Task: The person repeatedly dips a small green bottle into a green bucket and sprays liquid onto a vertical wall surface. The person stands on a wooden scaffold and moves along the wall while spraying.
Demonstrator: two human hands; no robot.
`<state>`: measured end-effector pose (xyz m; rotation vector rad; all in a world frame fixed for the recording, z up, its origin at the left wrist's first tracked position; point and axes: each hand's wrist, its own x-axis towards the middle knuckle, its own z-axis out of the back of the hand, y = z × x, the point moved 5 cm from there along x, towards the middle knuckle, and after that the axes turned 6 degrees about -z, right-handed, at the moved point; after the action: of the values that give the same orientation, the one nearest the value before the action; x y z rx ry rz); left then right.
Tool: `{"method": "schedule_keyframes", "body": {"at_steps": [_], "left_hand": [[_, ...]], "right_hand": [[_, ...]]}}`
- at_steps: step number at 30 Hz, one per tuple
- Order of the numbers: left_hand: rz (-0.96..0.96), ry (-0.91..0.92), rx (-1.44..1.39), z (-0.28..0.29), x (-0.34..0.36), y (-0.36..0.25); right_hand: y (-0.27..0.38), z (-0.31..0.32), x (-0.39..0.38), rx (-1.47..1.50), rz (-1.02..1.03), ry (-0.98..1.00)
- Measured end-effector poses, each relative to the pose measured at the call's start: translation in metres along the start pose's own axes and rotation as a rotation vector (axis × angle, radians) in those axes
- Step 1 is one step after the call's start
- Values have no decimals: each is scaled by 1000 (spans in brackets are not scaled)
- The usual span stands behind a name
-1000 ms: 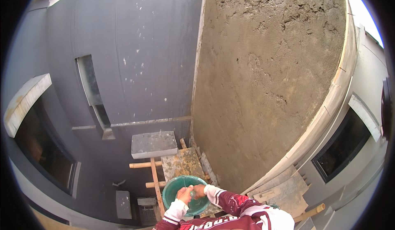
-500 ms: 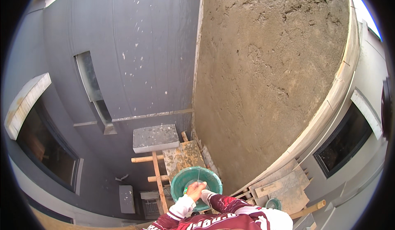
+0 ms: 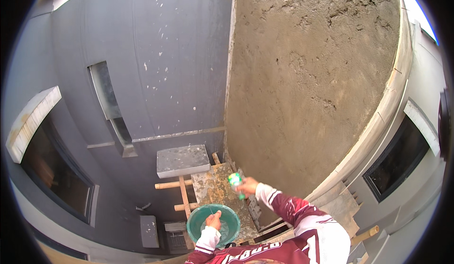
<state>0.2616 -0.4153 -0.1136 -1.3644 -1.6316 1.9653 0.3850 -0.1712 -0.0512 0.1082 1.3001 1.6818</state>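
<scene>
Grey wall (image 3: 184,75) and rough plastered wall (image 3: 307,98) flank, in the head view, a stained board (image 3: 208,183), above whose right edge the right hand (image 3: 248,186) curls its fingers around a green-labelled bottle (image 3: 234,179), long axis slanting down-right, clear of the green basin (image 3: 195,219) beneath the left hand (image 3: 213,220), whose finger closure I cannot tell.

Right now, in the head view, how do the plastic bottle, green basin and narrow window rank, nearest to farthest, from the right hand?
1. Plastic bottle: gripped in the right hand.
2. Green basin: lower left of that hand.
3. Narrow window: upper left, in the grey wall.
</scene>
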Motion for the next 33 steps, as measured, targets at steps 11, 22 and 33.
{"method": "schedule_keyframes", "body": {"at_steps": [11,22,33], "left_hand": [[-90,-84,-60,24,-7,-17],[-109,133,-76,-21,-25,-38],[-239,350,0,-66,-50,-50]], "right_hand": [[438,295,-121,147,663,-498],[6,-91,-41,-835,306,503],[-113,-162,-24,-826,16,185]]}}
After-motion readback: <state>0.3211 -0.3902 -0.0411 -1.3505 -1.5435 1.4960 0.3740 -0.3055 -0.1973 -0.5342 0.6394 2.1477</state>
